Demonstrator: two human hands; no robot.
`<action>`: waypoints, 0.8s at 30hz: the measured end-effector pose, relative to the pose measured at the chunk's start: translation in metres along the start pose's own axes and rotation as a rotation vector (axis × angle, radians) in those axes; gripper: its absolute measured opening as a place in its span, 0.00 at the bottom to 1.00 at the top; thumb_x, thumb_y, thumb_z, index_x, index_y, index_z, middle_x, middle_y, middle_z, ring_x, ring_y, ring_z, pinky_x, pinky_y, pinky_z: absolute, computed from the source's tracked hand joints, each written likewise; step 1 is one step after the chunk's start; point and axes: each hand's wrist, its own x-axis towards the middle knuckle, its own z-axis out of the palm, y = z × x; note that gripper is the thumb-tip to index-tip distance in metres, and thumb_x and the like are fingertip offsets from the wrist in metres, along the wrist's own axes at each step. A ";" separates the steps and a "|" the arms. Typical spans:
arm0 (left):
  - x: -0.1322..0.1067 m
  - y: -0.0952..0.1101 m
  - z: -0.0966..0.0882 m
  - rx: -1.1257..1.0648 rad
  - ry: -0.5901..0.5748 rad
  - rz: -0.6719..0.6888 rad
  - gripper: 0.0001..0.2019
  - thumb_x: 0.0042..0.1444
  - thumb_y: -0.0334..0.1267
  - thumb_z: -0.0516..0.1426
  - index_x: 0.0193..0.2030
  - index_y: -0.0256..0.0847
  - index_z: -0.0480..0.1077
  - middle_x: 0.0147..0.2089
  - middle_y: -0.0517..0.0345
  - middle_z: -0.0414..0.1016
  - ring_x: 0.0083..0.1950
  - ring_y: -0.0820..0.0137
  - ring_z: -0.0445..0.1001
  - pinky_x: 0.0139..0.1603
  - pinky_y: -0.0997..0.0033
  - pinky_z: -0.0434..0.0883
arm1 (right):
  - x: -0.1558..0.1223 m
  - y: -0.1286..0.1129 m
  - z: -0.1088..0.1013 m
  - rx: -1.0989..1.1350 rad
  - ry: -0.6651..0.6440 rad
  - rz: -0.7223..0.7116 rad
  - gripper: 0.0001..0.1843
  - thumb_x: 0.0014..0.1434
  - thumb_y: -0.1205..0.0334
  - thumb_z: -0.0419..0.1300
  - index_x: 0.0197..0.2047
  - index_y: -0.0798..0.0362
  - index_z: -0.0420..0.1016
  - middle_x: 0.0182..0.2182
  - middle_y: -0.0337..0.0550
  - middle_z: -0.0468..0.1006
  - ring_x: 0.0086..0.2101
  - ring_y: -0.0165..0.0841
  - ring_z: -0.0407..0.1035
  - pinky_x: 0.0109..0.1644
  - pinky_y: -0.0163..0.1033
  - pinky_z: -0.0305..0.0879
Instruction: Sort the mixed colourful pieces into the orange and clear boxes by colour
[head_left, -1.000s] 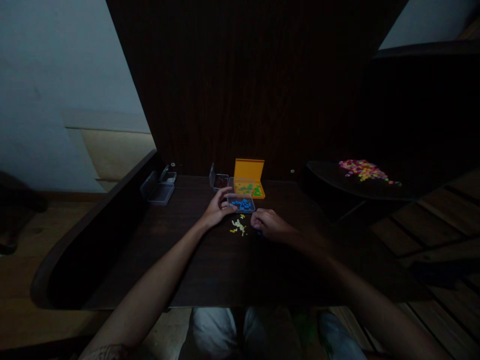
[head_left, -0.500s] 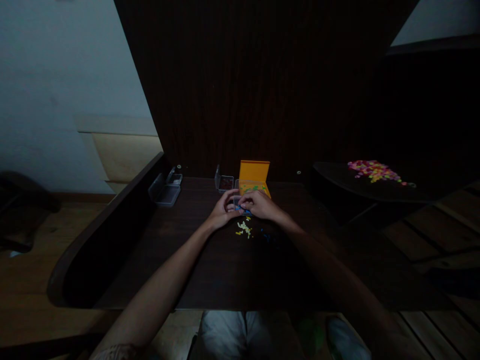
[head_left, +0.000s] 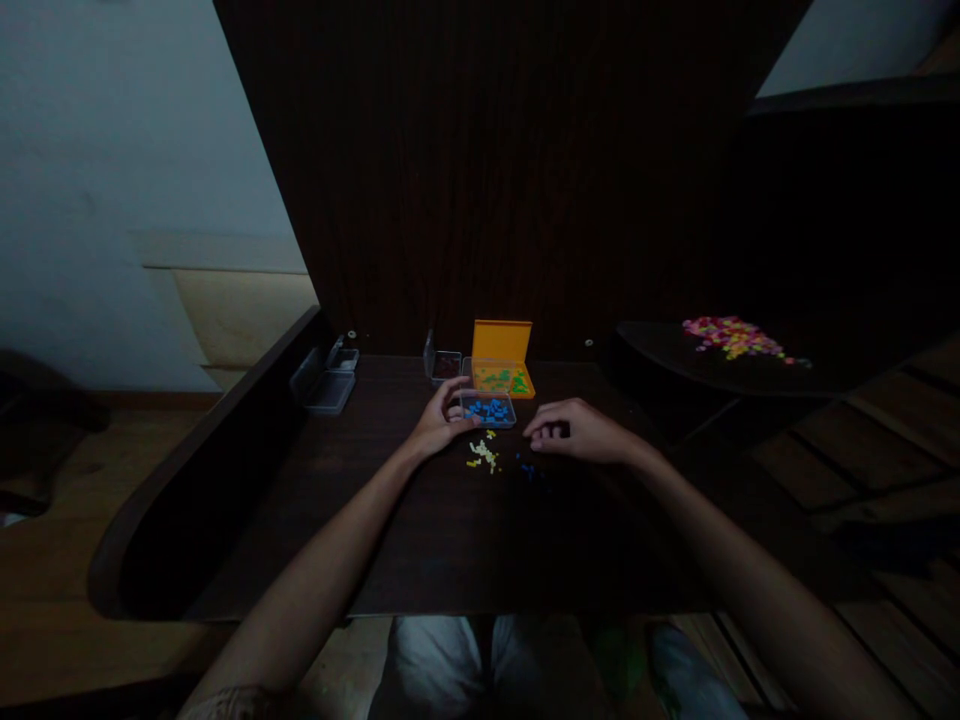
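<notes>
On a dark wooden table (head_left: 450, 530), my left hand (head_left: 437, 422) curls against the left side of a small clear box of blue pieces (head_left: 488, 409). My right hand (head_left: 576, 432) lies to the right of that box with its fingers bent down onto the table; I cannot make out anything in them. Between the hands lie a small heap of pale yellow pieces (head_left: 481, 454) and a few loose blue pieces (head_left: 527, 468). Behind the clear box stands an open orange case (head_left: 501, 358) holding green and yellow pieces.
A small clear box with dark pieces (head_left: 441, 362) sits left of the orange case. Two open clear boxes (head_left: 327, 377) lie at the table's left rim. A heap of many-coloured pieces (head_left: 729, 337) lies on a dark surface at the right. The room is very dim.
My right hand went from the table up to the clear box of blue pieces, then drew back to the right onto the table. The left hand stayed at the box.
</notes>
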 end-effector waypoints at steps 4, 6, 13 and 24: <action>0.000 -0.002 -0.002 0.018 0.007 0.002 0.37 0.42 0.34 0.70 0.59 0.43 0.61 0.58 0.48 0.68 0.38 0.75 0.74 0.46 0.67 0.74 | -0.023 0.007 0.010 -0.131 -0.175 0.019 0.28 0.48 0.59 0.71 0.54 0.49 0.76 0.38 0.42 0.75 0.36 0.34 0.69 0.40 0.36 0.66; 0.001 -0.004 -0.003 0.026 0.010 0.010 0.37 0.43 0.34 0.70 0.60 0.43 0.61 0.58 0.48 0.68 0.37 0.75 0.73 0.45 0.68 0.73 | -0.026 0.012 0.019 -0.152 -0.193 0.035 0.33 0.48 0.61 0.72 0.58 0.49 0.72 0.39 0.41 0.73 0.37 0.34 0.69 0.42 0.37 0.66; 0.002 -0.005 -0.004 0.045 0.004 0.027 0.37 0.43 0.37 0.70 0.60 0.44 0.61 0.57 0.48 0.69 0.38 0.74 0.73 0.46 0.66 0.73 | -0.008 0.024 0.038 -0.158 -0.075 -0.021 0.35 0.49 0.64 0.71 0.61 0.49 0.69 0.41 0.42 0.70 0.38 0.33 0.68 0.43 0.37 0.66; 0.000 -0.002 -0.002 0.027 0.015 0.009 0.36 0.43 0.35 0.69 0.60 0.43 0.61 0.57 0.49 0.69 0.36 0.76 0.73 0.44 0.68 0.74 | -0.018 0.024 0.060 -0.164 0.072 -0.187 0.13 0.60 0.69 0.61 0.49 0.54 0.78 0.37 0.46 0.75 0.37 0.33 0.70 0.42 0.37 0.68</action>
